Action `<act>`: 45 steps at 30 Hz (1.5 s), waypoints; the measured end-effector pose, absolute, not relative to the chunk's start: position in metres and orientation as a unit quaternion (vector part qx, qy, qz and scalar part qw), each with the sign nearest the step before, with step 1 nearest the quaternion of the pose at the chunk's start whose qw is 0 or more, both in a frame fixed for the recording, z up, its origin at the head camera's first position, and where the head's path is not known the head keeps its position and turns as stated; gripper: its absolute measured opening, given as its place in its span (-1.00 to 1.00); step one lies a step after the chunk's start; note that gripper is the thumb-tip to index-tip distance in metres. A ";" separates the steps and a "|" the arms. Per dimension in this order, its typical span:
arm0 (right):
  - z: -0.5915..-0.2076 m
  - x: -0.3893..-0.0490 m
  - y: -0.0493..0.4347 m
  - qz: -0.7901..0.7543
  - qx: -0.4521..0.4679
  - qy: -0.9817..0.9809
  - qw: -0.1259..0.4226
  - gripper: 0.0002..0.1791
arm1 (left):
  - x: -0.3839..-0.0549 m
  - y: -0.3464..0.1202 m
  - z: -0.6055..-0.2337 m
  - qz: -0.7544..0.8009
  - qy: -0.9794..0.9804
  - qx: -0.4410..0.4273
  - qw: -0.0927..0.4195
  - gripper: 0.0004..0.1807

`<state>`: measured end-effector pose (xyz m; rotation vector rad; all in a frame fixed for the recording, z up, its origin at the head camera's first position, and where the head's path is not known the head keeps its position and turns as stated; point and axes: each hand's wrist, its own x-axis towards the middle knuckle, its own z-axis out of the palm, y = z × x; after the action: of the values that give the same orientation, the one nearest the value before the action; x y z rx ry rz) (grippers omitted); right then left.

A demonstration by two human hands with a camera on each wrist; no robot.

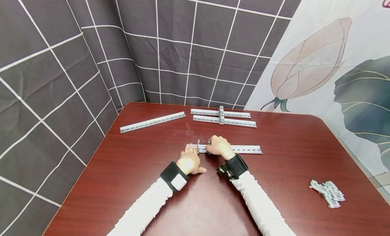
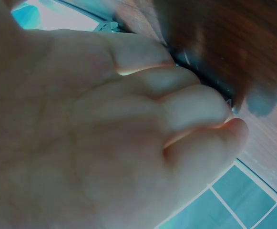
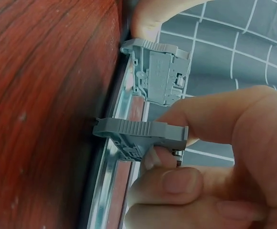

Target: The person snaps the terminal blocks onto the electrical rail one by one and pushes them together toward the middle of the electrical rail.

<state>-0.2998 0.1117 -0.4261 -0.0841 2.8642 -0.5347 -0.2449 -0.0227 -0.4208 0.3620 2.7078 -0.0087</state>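
A slotted metal DIN rail (image 1: 247, 149) lies crosswise on the table in front of me. My left hand (image 1: 188, 161) rests its extended fingers on the rail's left end, with the thumb spread to the side. Just right of those fingers, a grey terminal block (image 3: 159, 71) stands upright on the rail. My right hand (image 1: 220, 146) pinches a second grey terminal block (image 3: 128, 128) between thumb and fingers. That block sits at the rail, a short gap from the first; whether it is clipped on, I cannot tell. In the left wrist view the palm hides most of the rail.
Two parallel rails (image 1: 239, 122) lie at the back, bridged by a row of terminal blocks (image 1: 221, 115). Another rail (image 1: 152, 122) lies slanted at the back left. A pile of loose terminal blocks (image 1: 329, 192) is on the right. A checked curtain (image 1: 176, 53) hangs behind the table.
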 end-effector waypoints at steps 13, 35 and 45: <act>-0.425 -0.303 0.107 -0.170 -0.036 0.969 0.175 -0.84 | -0.241 -0.025 -0.421 -0.004 0.969 0.128 0.211 0.00; -0.419 -0.271 0.167 -0.223 -0.020 0.973 0.059 -0.34 | -0.240 -0.024 -0.419 -0.009 0.972 0.137 0.192 -0.04; -0.385 -0.237 0.323 -0.175 0.078 0.972 0.139 -0.59 | -0.245 -0.022 -0.415 -0.019 0.971 0.138 0.196 -0.02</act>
<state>-0.2374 0.3230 -0.3853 0.2259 2.8078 -0.5049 -0.2452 -0.0223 -0.4149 0.3854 2.7188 -0.0526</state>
